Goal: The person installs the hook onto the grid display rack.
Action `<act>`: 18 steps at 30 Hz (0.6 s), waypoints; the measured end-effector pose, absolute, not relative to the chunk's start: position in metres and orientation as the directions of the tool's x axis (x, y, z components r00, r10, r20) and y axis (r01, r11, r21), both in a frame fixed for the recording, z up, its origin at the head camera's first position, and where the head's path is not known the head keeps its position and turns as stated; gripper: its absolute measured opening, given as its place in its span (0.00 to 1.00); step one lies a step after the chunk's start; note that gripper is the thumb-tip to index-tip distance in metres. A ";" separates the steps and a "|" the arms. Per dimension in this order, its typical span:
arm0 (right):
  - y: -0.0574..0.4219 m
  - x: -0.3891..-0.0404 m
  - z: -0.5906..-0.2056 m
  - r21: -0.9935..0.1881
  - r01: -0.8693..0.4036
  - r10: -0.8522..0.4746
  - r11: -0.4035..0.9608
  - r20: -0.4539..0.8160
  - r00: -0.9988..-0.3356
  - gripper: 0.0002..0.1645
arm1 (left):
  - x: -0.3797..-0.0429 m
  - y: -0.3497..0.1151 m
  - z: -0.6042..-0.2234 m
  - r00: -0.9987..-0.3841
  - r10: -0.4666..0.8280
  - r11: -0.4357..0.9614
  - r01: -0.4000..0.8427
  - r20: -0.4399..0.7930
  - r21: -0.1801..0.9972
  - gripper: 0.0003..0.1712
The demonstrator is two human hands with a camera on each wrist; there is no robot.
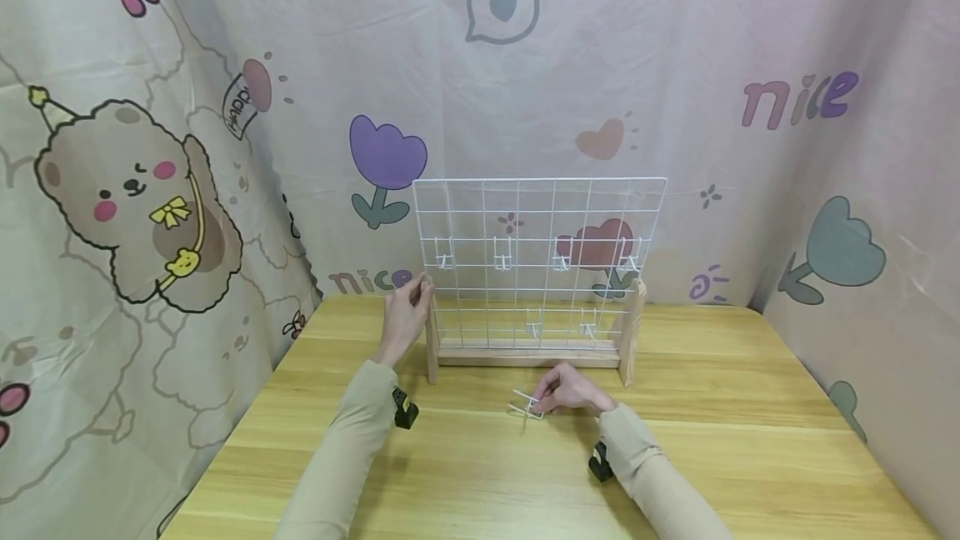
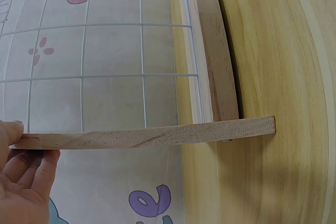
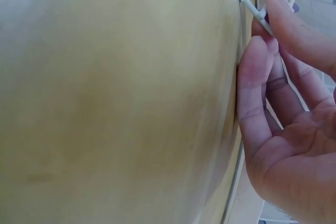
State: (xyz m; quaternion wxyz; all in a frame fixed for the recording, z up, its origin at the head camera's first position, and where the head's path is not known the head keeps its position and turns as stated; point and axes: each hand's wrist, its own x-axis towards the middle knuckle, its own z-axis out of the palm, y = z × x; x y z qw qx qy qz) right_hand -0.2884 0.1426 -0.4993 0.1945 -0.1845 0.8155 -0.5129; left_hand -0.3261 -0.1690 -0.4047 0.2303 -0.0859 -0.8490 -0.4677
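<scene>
A white wire grid panel point(image 1: 520, 227) stands upright in a wooden stand point(image 1: 525, 355) on the table. My left hand point(image 1: 406, 315) pinches the top of the stand's left post point(image 2: 131, 136) between thumb and fingers. Low over the table in front of the stand, my right hand point(image 1: 567, 390) pinches a white wire hook point(image 3: 255, 1) with prongs pointing left in the head view. On the grid hang several white hooks point(image 1: 502, 261) in an upper row, and two more hooks point(image 1: 534, 328) lower down toward the right.
The wood-grain table point(image 1: 480, 482) extends around the stand. A printed curtain point(image 1: 480, 90) hangs close behind the table and along both sides. The stand's right post point(image 1: 633, 332) rises beyond my right hand.
</scene>
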 end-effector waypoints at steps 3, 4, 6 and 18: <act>0.142 -0.287 -0.499 -0.913 -0.098 -0.503 0.395 -0.126 -0.855 0.09 | -0.326 -0.169 -0.405 -0.881 -0.070 0.542 0.359 0.467 0.759 0.25; 0.142 -0.287 -0.499 -0.915 -0.096 -0.504 0.392 -0.127 -0.854 0.09 | -0.326 -0.169 -0.405 -0.882 -0.071 0.543 0.358 0.467 0.760 0.25; 0.142 -0.286 -0.499 -0.917 -0.094 -0.506 0.387 -0.126 -0.853 0.09 | -0.326 -0.169 -0.405 -0.881 -0.072 0.542 0.359 0.468 0.759 0.24; 0.134 -0.285 -0.500 -0.946 -0.056 -0.514 0.319 -0.123 -0.849 0.09 | -0.327 -0.169 -0.405 -0.875 -0.077 0.550 0.363 0.479 0.752 0.24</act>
